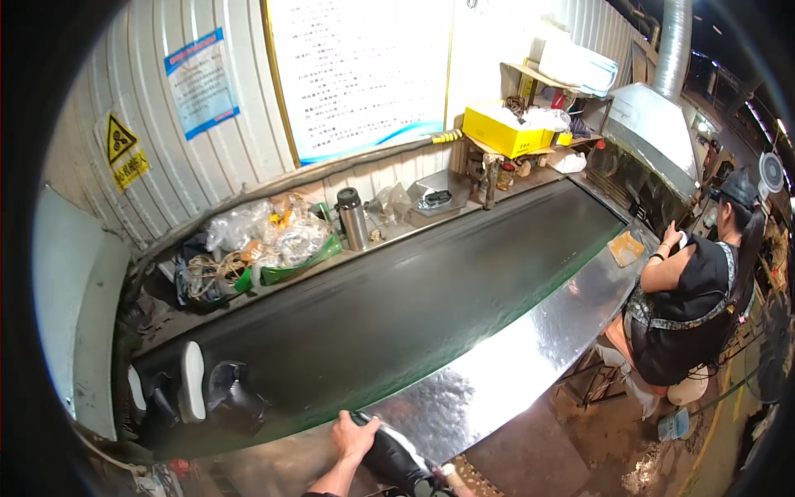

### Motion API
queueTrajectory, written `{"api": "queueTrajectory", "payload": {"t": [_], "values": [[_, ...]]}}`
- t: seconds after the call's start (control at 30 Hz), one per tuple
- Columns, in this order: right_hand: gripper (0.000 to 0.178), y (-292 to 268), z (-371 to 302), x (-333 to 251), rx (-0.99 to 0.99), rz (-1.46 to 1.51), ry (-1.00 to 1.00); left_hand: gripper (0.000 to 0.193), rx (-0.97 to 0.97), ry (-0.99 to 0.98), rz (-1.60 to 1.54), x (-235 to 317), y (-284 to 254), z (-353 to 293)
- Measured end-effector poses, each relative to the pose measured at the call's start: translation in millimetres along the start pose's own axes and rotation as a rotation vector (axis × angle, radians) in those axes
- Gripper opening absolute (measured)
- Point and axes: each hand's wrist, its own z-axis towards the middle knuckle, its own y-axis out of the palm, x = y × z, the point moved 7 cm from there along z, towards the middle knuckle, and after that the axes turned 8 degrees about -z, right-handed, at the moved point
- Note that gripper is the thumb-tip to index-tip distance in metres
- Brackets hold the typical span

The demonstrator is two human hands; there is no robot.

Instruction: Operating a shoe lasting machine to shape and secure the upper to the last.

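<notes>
At the lower edge, my left hand (354, 436) is closed round the far end of a black shoe (389, 457), its thumb and fingers over the tip. The shoe has a glossy black upper, with a pale strip along its right side. It lies tilted over the near edge of the metal ledge (505, 348). My right hand (457, 482) shows only in part beside the shoe's near end; its fingers are too cut off to read. Beyond the ledge, a dark conveyor belt (397, 290) carries several black shoes, two with white soles (193, 381) turned sideways.
Behind the belt stand a heap of plastic bags (273, 232), a steel thermos (353, 219) and a yellow box (509, 131) on a shelf. A grey machine housing (79, 306) closes the left end. At right, a co-worker (691, 282) sits by the ledge near an orange-brown piece (626, 248).
</notes>
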Motion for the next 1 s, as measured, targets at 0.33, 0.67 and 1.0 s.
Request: {"api": "queueTrajectory", "payload": {"t": [0.33, 0.67, 1.0], "values": [[0.048, -42.6, 13.9, -148.1, 0.257, -0.263, -0.552, 0.027, 0.108, -0.102, -0.501, -36.4, -39.9, 12.0], [0.095, 59.1, 47.7, -153.4, -0.758, 0.132, 0.749, 0.023, 0.284, -0.002, -0.953, -73.5, -168.2, -102.9], [0.043, 262.5, -102.7, -268.0, -0.951, 0.236, 0.099, 0.061, 1.070, -0.338, -0.771, -238.6, -369.8, -391.0]]}}
